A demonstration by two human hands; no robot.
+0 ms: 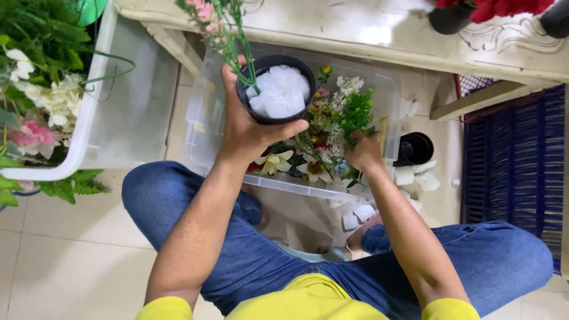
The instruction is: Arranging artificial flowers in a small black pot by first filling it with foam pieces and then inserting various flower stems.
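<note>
The left hand (246, 127) grips a black pot (276, 89) of white foam; the right hand (363, 153) clutches greenery (354, 111) inside the clear bin (204, 127), fingers hidden.

**What I can't make out from here**

My right hand (364, 152) sinks into the flowers in the clear bin (198, 127), so its fingertips are buried and I can't tell what they grip. Left of the bin, the white tub (95, 106) runs off the frame. Above the bin, two dark pots (450, 18) on the table (355, 29) are cut by the top edge. The pink stems (204, 12) in my left hand (246, 127) also leave the frame.
</note>
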